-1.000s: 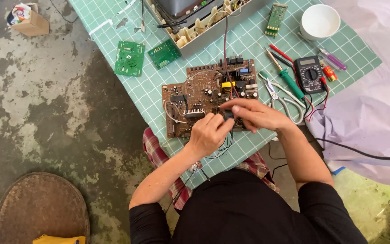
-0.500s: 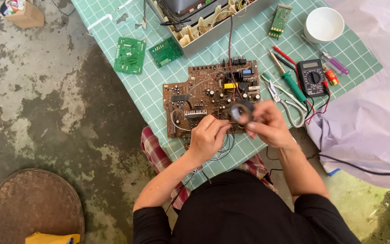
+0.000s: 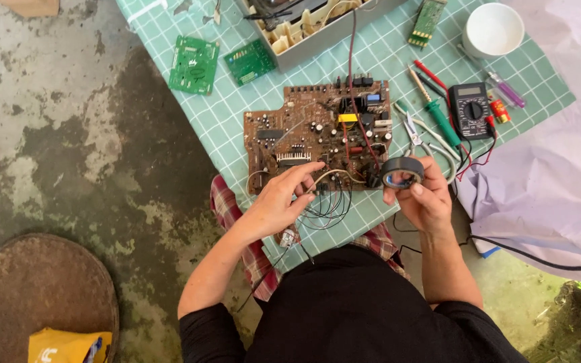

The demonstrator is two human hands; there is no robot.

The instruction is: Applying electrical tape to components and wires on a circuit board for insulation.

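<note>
Black tape roll pinched in right hand, just off brown circuit board's near-right corner. Left hand apart — fingers loosely spread, fingertips touching board's near edge among thin wires.

Glossy black plastic tape roll, matt brown circuit board beside it, rough stained concrete floor

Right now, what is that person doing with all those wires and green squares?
A person sits at a checked green table with a brown circuit board on it. The right hand holds up a roll of black tape. The left hand touches the wires at the board's near edge. A multimeter lies nearby.
</note>
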